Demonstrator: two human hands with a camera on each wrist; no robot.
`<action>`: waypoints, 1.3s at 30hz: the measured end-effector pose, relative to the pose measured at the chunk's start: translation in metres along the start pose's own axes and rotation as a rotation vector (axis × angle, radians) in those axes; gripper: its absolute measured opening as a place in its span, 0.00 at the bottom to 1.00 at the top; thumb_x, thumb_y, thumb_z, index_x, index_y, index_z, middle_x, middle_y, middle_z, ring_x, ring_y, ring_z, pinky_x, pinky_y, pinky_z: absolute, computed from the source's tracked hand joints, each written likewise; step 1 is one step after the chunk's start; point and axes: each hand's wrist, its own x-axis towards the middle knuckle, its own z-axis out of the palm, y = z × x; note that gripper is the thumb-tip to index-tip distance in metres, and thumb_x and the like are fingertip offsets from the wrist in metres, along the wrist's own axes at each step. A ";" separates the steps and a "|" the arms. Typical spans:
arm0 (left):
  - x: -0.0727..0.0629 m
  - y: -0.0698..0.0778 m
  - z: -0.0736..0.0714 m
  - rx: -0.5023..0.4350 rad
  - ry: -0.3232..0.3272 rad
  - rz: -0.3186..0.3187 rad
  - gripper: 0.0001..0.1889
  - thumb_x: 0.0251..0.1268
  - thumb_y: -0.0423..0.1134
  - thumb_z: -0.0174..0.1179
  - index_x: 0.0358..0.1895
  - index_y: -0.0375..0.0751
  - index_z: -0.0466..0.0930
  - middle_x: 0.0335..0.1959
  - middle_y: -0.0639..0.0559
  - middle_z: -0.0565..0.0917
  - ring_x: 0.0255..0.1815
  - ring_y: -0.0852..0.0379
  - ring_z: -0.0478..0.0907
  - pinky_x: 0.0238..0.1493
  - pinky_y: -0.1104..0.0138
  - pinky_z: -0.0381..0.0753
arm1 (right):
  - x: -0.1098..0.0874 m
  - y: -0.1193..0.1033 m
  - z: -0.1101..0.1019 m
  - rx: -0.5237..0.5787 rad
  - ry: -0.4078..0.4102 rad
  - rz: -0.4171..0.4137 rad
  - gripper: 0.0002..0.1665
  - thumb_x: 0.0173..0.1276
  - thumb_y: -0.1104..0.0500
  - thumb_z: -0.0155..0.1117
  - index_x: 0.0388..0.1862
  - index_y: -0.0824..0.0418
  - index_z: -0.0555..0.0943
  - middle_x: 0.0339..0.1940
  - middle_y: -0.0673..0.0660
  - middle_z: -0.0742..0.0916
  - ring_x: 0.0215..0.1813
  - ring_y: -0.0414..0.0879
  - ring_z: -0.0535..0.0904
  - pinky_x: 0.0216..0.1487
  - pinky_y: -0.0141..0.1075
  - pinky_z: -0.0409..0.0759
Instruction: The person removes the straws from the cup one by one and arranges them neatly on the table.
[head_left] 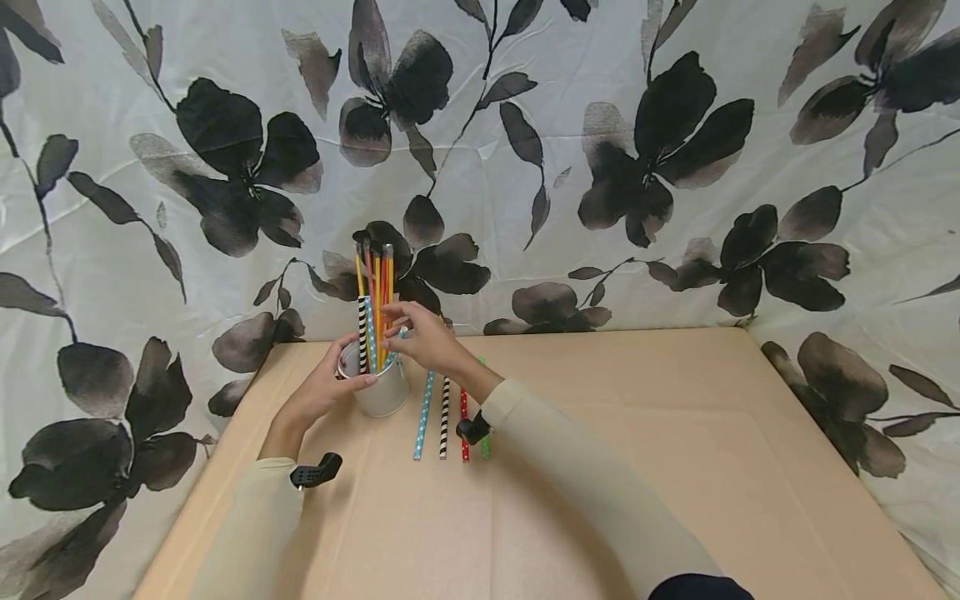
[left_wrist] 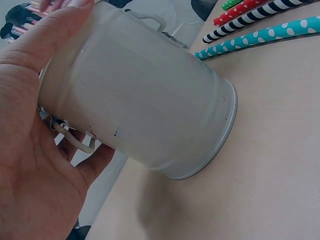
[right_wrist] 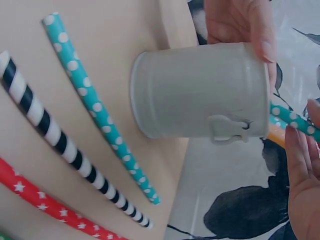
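Observation:
A white metal cup (head_left: pixel 382 395) with small side handles stands tilted near the table's far left side. In it are several yellow, orange and red pencils (head_left: pixel 387 283), a black-striped paper straw (head_left: pixel 363 333) and a teal dotted one. My left hand (head_left: pixel 322 385) grips the cup at its rim, thumb across the near side. At the mouth of the cup my right hand (head_left: pixel 426 337) pinches a teal polka-dot paper straw (right_wrist: pixel 293 119), whose lower end is inside the cup. The cup's wall hides the contents' lower ends.
Right of the cup lie a teal dotted straw (head_left: pixel 423 417), a black-striped straw (head_left: pixel 445 418), a red starred straw (head_left: pixel 464 427) and a green straw (head_left: pixel 485 447). My right forearm crosses above some. A floral cloth (head_left: pixel 555 192) hangs behind the table (head_left: pixel 637 417).

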 end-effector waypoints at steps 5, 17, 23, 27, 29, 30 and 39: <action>0.000 0.001 0.000 0.011 -0.002 0.002 0.49 0.67 0.42 0.68 0.82 0.53 0.41 0.77 0.37 0.57 0.73 0.38 0.62 0.70 0.52 0.64 | -0.004 0.008 0.001 0.034 -0.043 0.063 0.36 0.66 0.63 0.73 0.72 0.58 0.71 0.54 0.52 0.84 0.50 0.40 0.80 0.48 0.31 0.82; 0.002 0.001 -0.002 -0.003 -0.002 -0.002 0.50 0.66 0.42 0.69 0.82 0.53 0.42 0.78 0.37 0.55 0.74 0.37 0.60 0.73 0.45 0.59 | -0.009 0.011 0.006 -0.170 -0.091 0.045 0.14 0.67 0.61 0.73 0.51 0.59 0.86 0.41 0.47 0.87 0.44 0.41 0.81 0.42 0.27 0.79; 0.002 0.001 -0.001 -0.009 -0.012 -0.004 0.49 0.67 0.42 0.69 0.82 0.53 0.42 0.77 0.38 0.57 0.74 0.38 0.62 0.71 0.50 0.62 | -0.011 0.011 0.006 -0.153 -0.094 0.043 0.14 0.70 0.59 0.70 0.52 0.61 0.85 0.40 0.48 0.87 0.45 0.41 0.81 0.44 0.28 0.78; 0.001 0.001 -0.001 -0.017 -0.006 -0.011 0.49 0.67 0.41 0.68 0.81 0.53 0.42 0.77 0.38 0.57 0.74 0.38 0.62 0.73 0.47 0.60 | -0.012 0.006 0.000 -0.085 -0.082 0.001 0.15 0.73 0.60 0.66 0.56 0.62 0.82 0.47 0.52 0.86 0.51 0.44 0.81 0.51 0.29 0.80; 0.000 0.002 -0.002 -0.014 -0.007 -0.009 0.50 0.67 0.41 0.68 0.82 0.52 0.41 0.77 0.37 0.56 0.75 0.37 0.60 0.74 0.44 0.58 | -0.012 0.003 -0.002 -0.061 -0.075 -0.025 0.15 0.75 0.61 0.63 0.58 0.62 0.81 0.50 0.52 0.85 0.53 0.43 0.82 0.53 0.30 0.81; 0.000 0.003 -0.002 -0.015 -0.007 -0.009 0.50 0.67 0.41 0.68 0.82 0.52 0.41 0.78 0.36 0.56 0.75 0.37 0.59 0.74 0.43 0.57 | -0.012 0.002 -0.004 -0.044 -0.070 -0.035 0.15 0.76 0.61 0.62 0.58 0.62 0.80 0.52 0.53 0.85 0.53 0.43 0.82 0.53 0.30 0.81; 0.000 0.002 -0.004 -0.028 -0.013 -0.007 0.50 0.67 0.40 0.69 0.82 0.52 0.41 0.79 0.36 0.54 0.77 0.36 0.56 0.76 0.41 0.53 | -0.010 -0.003 -0.013 0.024 -0.017 -0.087 0.23 0.78 0.62 0.59 0.69 0.62 0.74 0.51 0.55 0.83 0.51 0.46 0.82 0.53 0.32 0.81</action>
